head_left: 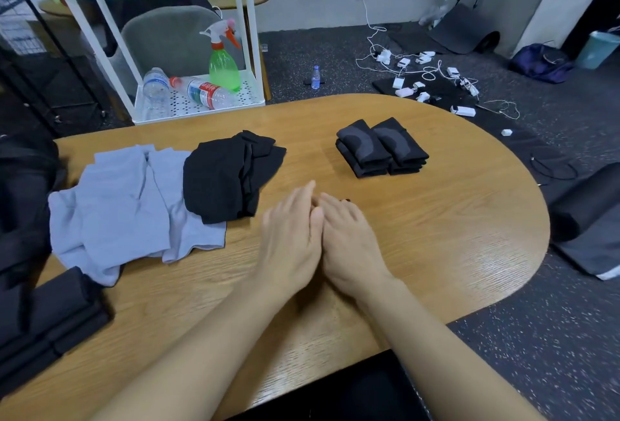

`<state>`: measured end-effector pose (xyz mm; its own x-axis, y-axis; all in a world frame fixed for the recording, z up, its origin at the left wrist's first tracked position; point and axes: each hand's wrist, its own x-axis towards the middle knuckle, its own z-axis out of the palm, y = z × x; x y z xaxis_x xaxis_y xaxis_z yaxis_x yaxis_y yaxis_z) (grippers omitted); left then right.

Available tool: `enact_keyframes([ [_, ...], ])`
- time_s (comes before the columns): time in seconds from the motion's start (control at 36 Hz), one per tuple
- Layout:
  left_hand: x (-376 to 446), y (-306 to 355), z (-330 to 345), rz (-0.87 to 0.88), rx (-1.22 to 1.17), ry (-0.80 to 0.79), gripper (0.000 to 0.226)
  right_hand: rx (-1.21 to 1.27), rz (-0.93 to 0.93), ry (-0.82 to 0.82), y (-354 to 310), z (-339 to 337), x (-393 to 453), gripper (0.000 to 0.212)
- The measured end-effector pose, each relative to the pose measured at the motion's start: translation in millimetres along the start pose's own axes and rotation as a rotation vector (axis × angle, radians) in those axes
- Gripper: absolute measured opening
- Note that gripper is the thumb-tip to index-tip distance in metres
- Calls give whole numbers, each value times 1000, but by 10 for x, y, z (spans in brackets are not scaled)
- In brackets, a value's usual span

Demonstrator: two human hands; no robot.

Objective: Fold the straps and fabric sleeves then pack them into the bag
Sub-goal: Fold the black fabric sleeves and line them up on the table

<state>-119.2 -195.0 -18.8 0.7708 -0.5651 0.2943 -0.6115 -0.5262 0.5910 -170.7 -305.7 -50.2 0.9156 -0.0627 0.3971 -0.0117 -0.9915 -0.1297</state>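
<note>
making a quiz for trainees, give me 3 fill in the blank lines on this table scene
1. The green spray bottle stands on the white ____.
2. The black fabric pile partly overlaps the ____ fabric.
3. The left hand and right hand touch each other over the ____ table.

Missing words: cart; lavender; wooden
</note>
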Motion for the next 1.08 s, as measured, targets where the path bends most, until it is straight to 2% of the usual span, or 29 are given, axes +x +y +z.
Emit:
enact_keyframes([
  [0.11,17,33,147,-176,-81,-250,57,50,-57,-208,26,57,-24,61],
  [0.17,-43,-63,223,-209,30,-358,59,103,22,-321,103,63,-89,59],
  [0.25,-152,-187,287,-173,292,-433,61,120,102,-347,230,83,-174,75],
  [0.39,-149,-156,309,-194,368,-428,62,105,135,-377,247,35,-180,54],
  [0.44,-152,-168,315,-217,383,-419,61,103,153,-369,233,26,-176,55],
  [0.53,-176,-202,314,-233,392,-404,61,125,176,-354,184,41,-192,78],
  [0.58,-179,-242,290,-252,405,-392,62,132,201,-357,156,64,-204,84],
  [0.69,-171,-323,238,-202,479,-378,62,127,252,-366,82,46,-178,61],
  [0.86,-79,-372,138,-164,457,-398,63,134,297,-382,18,-32,-161,60],
  [0.92,-92,-361,100,-147,435,-329,65,169,307,-355,41,-139,-174,59],
  [1.0,-195,-267,56,-47,390,-120,74,110,250,-211,118,-280,-222,59],
  [1.08,-362,-176,87,40,367,-27,61,16,148,-119,197,-313,-295,54],
])
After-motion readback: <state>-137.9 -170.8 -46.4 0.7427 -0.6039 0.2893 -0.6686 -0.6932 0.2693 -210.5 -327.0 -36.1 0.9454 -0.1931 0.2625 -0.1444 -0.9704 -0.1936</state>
